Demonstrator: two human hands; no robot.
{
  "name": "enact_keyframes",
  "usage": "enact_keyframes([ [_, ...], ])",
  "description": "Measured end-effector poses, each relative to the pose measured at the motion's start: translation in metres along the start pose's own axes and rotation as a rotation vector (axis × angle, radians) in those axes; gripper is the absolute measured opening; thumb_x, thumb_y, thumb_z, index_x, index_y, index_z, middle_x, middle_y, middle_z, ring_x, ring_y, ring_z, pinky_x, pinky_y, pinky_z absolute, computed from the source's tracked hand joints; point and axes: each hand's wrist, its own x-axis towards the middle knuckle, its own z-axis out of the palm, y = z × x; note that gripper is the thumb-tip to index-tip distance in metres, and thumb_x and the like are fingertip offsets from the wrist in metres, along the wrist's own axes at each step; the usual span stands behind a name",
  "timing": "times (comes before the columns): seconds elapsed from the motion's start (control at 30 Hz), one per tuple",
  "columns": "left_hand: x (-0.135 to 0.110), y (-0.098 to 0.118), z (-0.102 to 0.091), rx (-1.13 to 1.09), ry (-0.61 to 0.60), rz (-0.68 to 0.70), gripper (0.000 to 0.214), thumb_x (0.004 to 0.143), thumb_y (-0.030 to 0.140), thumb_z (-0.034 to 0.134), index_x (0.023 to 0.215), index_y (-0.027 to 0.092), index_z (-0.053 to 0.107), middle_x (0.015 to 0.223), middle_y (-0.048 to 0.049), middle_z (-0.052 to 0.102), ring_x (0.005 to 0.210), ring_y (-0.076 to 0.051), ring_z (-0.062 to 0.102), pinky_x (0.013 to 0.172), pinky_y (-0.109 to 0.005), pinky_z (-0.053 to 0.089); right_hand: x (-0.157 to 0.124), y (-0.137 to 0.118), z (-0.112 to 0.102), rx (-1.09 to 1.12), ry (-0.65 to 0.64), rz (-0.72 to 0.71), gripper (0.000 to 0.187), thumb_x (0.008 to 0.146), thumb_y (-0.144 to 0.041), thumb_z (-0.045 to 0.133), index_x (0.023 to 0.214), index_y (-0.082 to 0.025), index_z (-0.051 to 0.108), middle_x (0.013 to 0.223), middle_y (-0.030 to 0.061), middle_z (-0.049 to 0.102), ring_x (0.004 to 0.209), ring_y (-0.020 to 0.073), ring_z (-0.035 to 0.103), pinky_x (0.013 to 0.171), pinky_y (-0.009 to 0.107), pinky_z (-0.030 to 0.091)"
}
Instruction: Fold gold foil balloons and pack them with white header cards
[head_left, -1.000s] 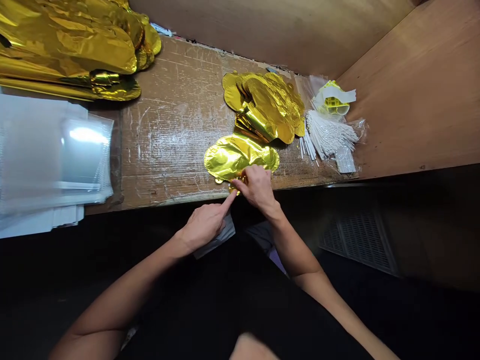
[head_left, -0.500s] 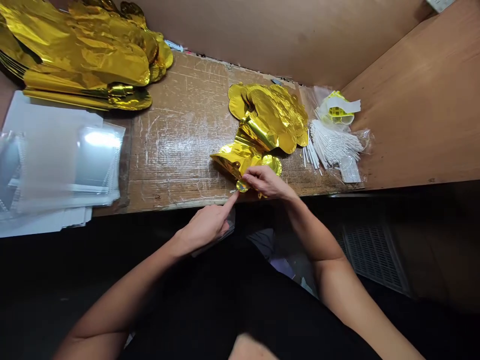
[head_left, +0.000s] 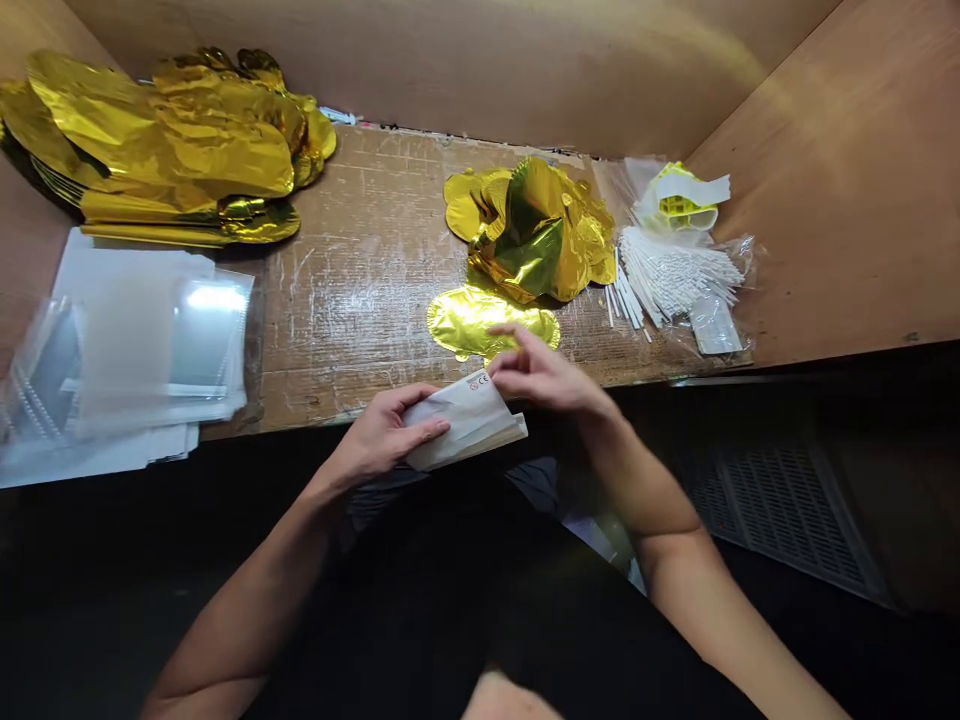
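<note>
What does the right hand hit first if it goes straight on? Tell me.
The flat gold foil balloon on the workbench, probably: the right hand points up and left across its edge. Depth is unclear, so the hand may be passing above it. The white packet lies just below that line.

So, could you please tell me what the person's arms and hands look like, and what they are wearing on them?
Both the left hand and the right hand are bare, with no gloves, and no ring, watch or bracelet shows. The forearms are bare too, with no sleeve on them. A black top shows at the bottom of the view.
</note>
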Motion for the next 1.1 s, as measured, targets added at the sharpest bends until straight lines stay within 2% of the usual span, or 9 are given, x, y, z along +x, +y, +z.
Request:
enact_keyframes([
  [0.1, 0.002, 0.009, -0.001, 0.122, -0.142, -0.013, 0.04, 0.091, 0.048, 0.078, 0.116, 0.017, 0.077, 0.1, -0.0047, 0.075, 0.086, -0.021, 0.067, 0.074, -0.026, 0.052, -0.029, 0.027, 0.057, 0.266, 0.017, 0.033, 0.055, 0.093, -0.045, 0.08, 0.128, -0.031, 0.04, 0.076, -0.0091, 0.059, 0.06, 0.0112, 0.052, 0.055, 0.022, 0.038],
  [0.2, 0.009, 0.022, 0.002, 0.189, -0.289, -0.025, 0.038, 0.092, 0.047, 0.075, 0.114, 0.016, 0.078, 0.095, -0.0032, 0.073, 0.083, -0.02, 0.065, 0.072, -0.025, 0.049, -0.04, 0.034, 0.064, 0.248, 0.051, 0.008, 0.045, 0.095, -0.042, 0.078, 0.119, -0.03, 0.042, 0.078, -0.0076, 0.061, 0.064, 0.0125, 0.056, 0.06, 0.024, 0.041],
  [0.27, 0.016, 0.027, 0.007, 0.138, -0.322, -0.038, 0.038, 0.094, 0.049, 0.073, 0.11, 0.015, 0.078, 0.093, -0.0034, 0.072, 0.081, -0.019, 0.064, 0.07, -0.025, 0.048, -0.045, 0.031, 0.058, 0.076, 0.131, -0.087, 0.033, 0.098, -0.039, 0.075, 0.115, -0.029, 0.049, 0.084, -0.0034, 0.064, 0.072, 0.0153, 0.06, 0.065, 0.028, 0.046],
  [0.4, 0.024, 0.028, 0.023, -0.006, -0.29, -0.053, 0.038, 0.093, 0.046, 0.074, 0.113, 0.013, 0.078, 0.097, -0.0043, 0.073, 0.082, -0.018, 0.063, 0.072, -0.025, 0.048, -0.058, 0.019, 0.048, -0.56, 0.405, -0.426, 0.008, 0.099, -0.03, 0.071, 0.103, -0.024, 0.066, 0.098, 0.0058, 0.068, 0.094, 0.0226, 0.064, 0.084, 0.04, 0.048],
  [0.5, 0.023, 0.028, 0.035, 0.014, -0.272, -0.019, 0.033, 0.094, 0.041, 0.071, 0.113, 0.014, 0.077, 0.095, -0.0028, 0.071, 0.078, -0.016, 0.059, 0.069, -0.024, 0.045, -0.066, 0.011, 0.049, -0.96, 0.366, -0.541, 0.006, 0.1, -0.025, 0.069, 0.096, -0.021, 0.07, 0.091, 0.0054, 0.069, 0.09, 0.0225, 0.061, 0.086, 0.041, 0.041],
  [0.63, 0.018, 0.034, 0.048, 0.2, -0.226, 0.092, 0.019, 0.095, 0.031, 0.064, 0.092, 0.014, 0.072, 0.082, 0.0013, 0.06, 0.074, -0.013, 0.049, 0.067, -0.024, 0.038, -0.071, 0.008, 0.054, -1.186, 0.331, -0.567, 0.017, 0.102, -0.021, 0.063, 0.086, -0.019, 0.068, 0.084, 0.0048, 0.067, 0.085, 0.0212, 0.055, 0.084, 0.04, 0.036],
  [0.73, 0.016, 0.039, 0.055, 0.368, -0.165, 0.152, 0.022, 0.094, 0.028, 0.06, 0.076, 0.016, 0.057, 0.073, 0.0035, 0.045, 0.069, -0.011, 0.039, 0.062, -0.026, 0.029, -0.072, 0.01, 0.055, -1.214, 0.32, -0.585, 0.023, 0.101, -0.019, 0.059, 0.079, -0.021, 0.064, 0.079, 0.0044, 0.063, 0.082, 0.0213, 0.051, 0.082, 0.039, 0.035],
  [0.87, 0.015, 0.042, 0.06, 0.44, -0.143, 0.202, 0.028, 0.095, 0.028, 0.058, 0.072, 0.018, 0.047, 0.071, 0.0042, 0.037, 0.068, -0.011, 0.033, 0.061, -0.028, 0.025, -0.072, 0.012, 0.054, -1.177, 0.279, -0.575, 0.024, 0.097, -0.016, 0.06, 0.074, -0.022, 0.06, 0.076, 0.0044, 0.059, 0.081, 0.0226, 0.049, 0.08, 0.04, 0.034],
  [1.1, 0.012, 0.037, 0.055, 0.319, -0.192, 0.157, 0.013, 0.092, 0.025, 0.061, 0.083, 0.017, 0.061, 0.075, 0.0035, 0.048, 0.07, -0.011, 0.042, 0.063, -0.026, 0.031, -0.063, 0.015, 0.042, -0.862, 0.362, -0.534, 0.024, 0.09, -0.01, 0.059, 0.071, -0.023, 0.057, 0.071, 0.0017, 0.06, 0.073, 0.0193, 0.053, 0.075, 0.036, 0.039],
])
